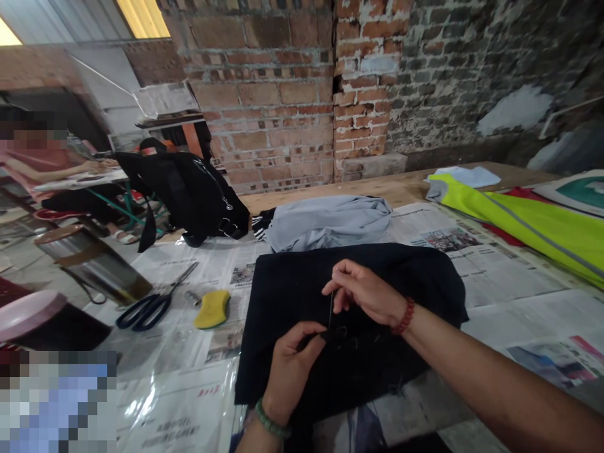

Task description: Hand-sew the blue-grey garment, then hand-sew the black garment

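Note:
A folded dark navy cloth (292, 283) lies across the middle of the table. My left hand (295, 365), with a green bead bracelet at its wrist, pinches a bit of this cloth between thumb and forefinger. Above it, my right hand (365, 292), wearing a red bracelet, has its fingers closed on a thin thread (331, 309). The thread runs down almost straight to the pinched spot. A small dark loop shows beside the left fingertips, with pale specks farther along the cloth. Whether a needle is in the right fingers is too small to tell.
Newspaper under clear plastic covers the table. To the left are scissors (146, 311), a yellow sponge (212, 309), a metal flask (94, 264) and a pink-lidded cup (51, 321). Behind lie a black bag (189, 189), grey clothing (325, 220) and a neon-yellow garment (523, 220). Another person sits far left.

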A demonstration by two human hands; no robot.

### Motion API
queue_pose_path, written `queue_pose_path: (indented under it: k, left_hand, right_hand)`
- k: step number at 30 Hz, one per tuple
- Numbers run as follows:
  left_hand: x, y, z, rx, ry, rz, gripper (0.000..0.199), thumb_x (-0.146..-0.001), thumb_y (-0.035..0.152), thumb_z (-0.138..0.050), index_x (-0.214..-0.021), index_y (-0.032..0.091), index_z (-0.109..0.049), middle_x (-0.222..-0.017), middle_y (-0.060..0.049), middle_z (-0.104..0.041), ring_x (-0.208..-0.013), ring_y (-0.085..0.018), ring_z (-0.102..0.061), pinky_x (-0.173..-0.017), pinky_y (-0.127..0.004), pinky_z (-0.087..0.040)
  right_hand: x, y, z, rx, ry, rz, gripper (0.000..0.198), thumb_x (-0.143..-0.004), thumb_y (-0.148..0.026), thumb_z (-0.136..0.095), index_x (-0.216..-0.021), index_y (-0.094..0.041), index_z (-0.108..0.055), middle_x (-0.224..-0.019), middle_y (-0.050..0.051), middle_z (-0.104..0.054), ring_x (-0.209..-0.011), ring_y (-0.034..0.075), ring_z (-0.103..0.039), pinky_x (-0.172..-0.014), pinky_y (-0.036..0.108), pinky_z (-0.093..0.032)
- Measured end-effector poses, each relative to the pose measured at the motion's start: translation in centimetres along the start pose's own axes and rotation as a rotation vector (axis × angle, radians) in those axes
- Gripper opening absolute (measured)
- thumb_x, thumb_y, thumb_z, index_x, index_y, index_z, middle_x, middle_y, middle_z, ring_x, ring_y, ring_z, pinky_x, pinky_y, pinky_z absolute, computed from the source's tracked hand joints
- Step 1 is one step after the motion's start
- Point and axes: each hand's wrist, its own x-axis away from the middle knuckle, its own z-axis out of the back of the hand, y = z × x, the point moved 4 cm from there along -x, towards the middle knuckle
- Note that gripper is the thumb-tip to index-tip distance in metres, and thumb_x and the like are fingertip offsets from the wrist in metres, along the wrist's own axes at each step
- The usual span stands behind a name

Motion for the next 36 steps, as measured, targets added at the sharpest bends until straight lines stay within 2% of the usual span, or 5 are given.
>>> queue_pose_path:
  k: [6, 10, 17, 32, 36]
  left_hand:
    - [-0.1, -0.4, 0.2, 0.145, 0.013, 0.1, 0.008, -0.063, 0.022, -0.065, -0.07, 0.018, -0.067, -0.062, 0.003, -0.061, -0.056, -0.01, -0.051, -0.052, -0.017, -0.039]
    - [-0.1, -0.3, 0.3, 0.186, 0.038, 0.146, 0.009, -0.062, 0.023, -0.066, -0.068, 0.017, -0.066, -0.06, 0.003, -0.06, -0.055, -0.009, -0.049, -0.051, -0.015, -0.038]
    - [-0.2, -0.3, 0.3, 0.221, 0.061, 0.154, 0.009, -0.061, 0.023, -0.066, -0.068, 0.018, -0.066, -0.059, 0.004, -0.059, -0.054, -0.008, -0.047, -0.05, -0.015, -0.038]
    - [-0.2, -0.9, 0.4, 0.262, 0.064, 0.192, 0.012, -0.058, 0.024, -0.069, -0.067, 0.017, -0.066, -0.056, 0.005, -0.056, -0.05, -0.006, -0.045, -0.047, -0.014, -0.035]
    - [-0.2, -0.9, 0.4, 0.269, 0.069, 0.2, 0.012, -0.058, 0.024, -0.069, -0.067, 0.017, -0.066, -0.057, 0.005, -0.057, -0.05, -0.006, -0.046, -0.047, -0.014, -0.037]
  right_hand:
    - [-3.7, -2.2, 0.7, -0.123, -0.005, -0.042, 0.005, -0.084, -0.02, -0.046, -0.079, -0.018, -0.044, -0.06, -0.003, -0.059, -0.046, 0.011, -0.06, -0.035, 0.016, -0.04]
    - [-5.7, -4.5, 1.7, -0.156, 0.039, 0.014, 0.012, -0.085, -0.01, -0.042, -0.076, -0.016, -0.046, -0.058, -0.003, -0.06, -0.047, 0.011, -0.061, -0.038, 0.017, -0.043]
    - [-7.6, -7.9, 2.9, -0.144, 0.144, 0.089, 0.014, -0.086, -0.008, -0.041, -0.075, -0.015, -0.044, -0.056, -0.002, -0.06, -0.046, 0.011, -0.061, -0.039, 0.018, -0.046]
    - [-10.1, -9.5, 3.6, -0.152, 0.273, 0.137, 0.017, -0.086, -0.006, -0.038, -0.072, -0.016, -0.042, -0.054, -0.003, -0.057, -0.049, 0.01, -0.059, -0.044, 0.021, -0.048]
    - [-9.6, -9.1, 2.9, -0.136, 0.266, 0.157, 0.017, -0.085, -0.007, -0.038, -0.072, -0.017, -0.041, -0.056, -0.004, -0.056, -0.049, 0.01, -0.059, -0.046, 0.021, -0.048]
